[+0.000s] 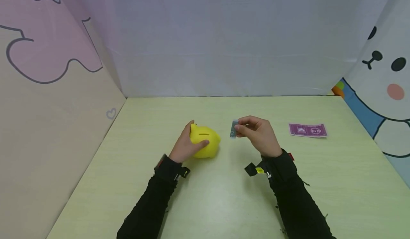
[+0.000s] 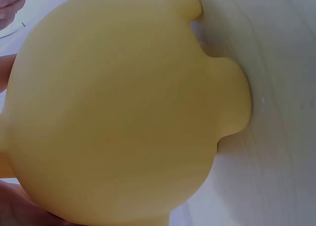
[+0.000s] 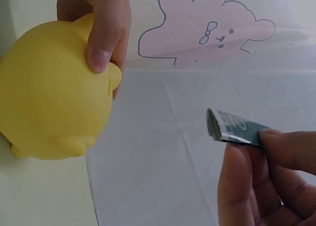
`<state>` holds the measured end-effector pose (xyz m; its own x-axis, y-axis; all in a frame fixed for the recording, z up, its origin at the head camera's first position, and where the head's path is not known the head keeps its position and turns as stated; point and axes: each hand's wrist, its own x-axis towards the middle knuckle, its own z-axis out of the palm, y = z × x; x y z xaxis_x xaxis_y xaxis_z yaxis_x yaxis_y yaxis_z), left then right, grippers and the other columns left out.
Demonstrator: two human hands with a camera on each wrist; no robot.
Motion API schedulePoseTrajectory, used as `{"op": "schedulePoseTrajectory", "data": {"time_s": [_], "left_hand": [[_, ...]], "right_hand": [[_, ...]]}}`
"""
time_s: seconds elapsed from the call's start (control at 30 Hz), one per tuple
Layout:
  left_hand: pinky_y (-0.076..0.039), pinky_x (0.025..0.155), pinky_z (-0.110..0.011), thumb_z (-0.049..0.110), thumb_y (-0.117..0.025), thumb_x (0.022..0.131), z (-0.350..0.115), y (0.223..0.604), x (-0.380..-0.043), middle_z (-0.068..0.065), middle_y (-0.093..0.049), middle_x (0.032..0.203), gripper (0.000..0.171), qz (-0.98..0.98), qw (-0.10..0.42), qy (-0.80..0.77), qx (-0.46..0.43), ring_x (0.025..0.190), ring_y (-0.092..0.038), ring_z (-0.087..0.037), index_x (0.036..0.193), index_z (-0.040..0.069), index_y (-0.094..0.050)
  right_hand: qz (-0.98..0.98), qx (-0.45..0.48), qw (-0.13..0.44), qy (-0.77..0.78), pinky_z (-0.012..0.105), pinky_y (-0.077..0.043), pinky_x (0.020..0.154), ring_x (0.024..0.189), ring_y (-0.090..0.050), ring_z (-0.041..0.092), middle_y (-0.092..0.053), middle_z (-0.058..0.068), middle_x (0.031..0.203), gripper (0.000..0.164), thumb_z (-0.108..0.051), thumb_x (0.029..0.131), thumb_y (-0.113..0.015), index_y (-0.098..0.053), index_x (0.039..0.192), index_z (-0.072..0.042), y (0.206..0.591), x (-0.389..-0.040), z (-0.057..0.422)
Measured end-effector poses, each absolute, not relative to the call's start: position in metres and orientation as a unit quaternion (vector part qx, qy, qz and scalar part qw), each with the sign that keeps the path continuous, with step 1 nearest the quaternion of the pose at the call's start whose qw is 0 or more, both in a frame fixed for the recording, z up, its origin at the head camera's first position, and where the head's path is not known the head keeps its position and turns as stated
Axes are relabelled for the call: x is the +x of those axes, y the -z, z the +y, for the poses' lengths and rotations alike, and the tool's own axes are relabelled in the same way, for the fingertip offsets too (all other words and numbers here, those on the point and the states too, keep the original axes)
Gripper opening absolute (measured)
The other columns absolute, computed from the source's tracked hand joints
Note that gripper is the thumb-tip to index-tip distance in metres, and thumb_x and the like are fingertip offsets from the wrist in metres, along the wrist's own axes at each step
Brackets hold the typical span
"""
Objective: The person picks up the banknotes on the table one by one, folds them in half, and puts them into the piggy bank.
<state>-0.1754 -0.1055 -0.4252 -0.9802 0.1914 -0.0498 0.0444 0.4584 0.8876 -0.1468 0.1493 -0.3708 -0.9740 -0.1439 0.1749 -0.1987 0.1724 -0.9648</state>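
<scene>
Yellow piggy bank (image 1: 207,150) sits on the counter (image 1: 208,207) with its slot facing up, and your left hand (image 1: 186,145) grips it, the thumb lying across the side nearest you. Your right hand (image 1: 260,135) pinches a folded green banknote (image 1: 233,132) between thumb and fingers, apart from the bank and just to its right. Farther right, past that hand, you have a purple banknote (image 1: 308,130) lying on the counter.
</scene>
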Motion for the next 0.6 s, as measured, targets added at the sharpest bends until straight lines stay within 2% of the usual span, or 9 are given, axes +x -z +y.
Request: {"op": "schedulePoseTrajectory", "data": {"time_s": [0.1, 0.27, 0.6], "left_hand": [[-0.046, 0.1, -0.045, 0.03, -0.075, 0.085, -0.102, 0.425, -0.174, -0.012, -0.037, 0.152, 0.095, 0.852, 0.077, -0.512, 0.079, 0.113, -0.052, -0.03, 0.157, 0.014, -0.015], [-0.047, 0.097, -0.044, 0.033, -0.076, 0.085, -0.099, 0.425, -0.172, -0.012, -0.039, 0.15, 0.095, 0.854, 0.075, -0.506, 0.092, 0.109, -0.053, -0.028, 0.157, 0.013, -0.017], [-0.049, 0.095, -0.042, 0.034, -0.077, 0.084, -0.091, 0.426, -0.168, -0.012, -0.047, 0.14, 0.093, 0.85, 0.073, -0.511, 0.099, 0.105, -0.054, -0.026, 0.155, 0.013, -0.021]], "right_hand": [[-0.763, 0.112, 0.02, -0.636, 0.024, -0.06, 0.077, 0.078, -0.069, 0.008, -0.069, 0.007, 0.096, 0.022, -0.007, 0.094, -0.064, -0.065, 0.111, 0.007, 0.372, -0.148, 0.149], [-0.769, 0.113, 0.022, -0.629, 0.023, -0.059, 0.077, 0.079, -0.068, 0.009, -0.068, 0.014, 0.1, 0.021, -0.008, 0.094, -0.064, -0.065, 0.11, 0.006, 0.374, -0.15, 0.147], [-0.774, 0.122, 0.028, -0.62, 0.021, -0.058, 0.078, 0.079, -0.067, 0.007, -0.066, 0.021, 0.103, 0.019, -0.007, 0.095, -0.062, -0.064, 0.109, 0.006, 0.376, -0.151, 0.144]]}}
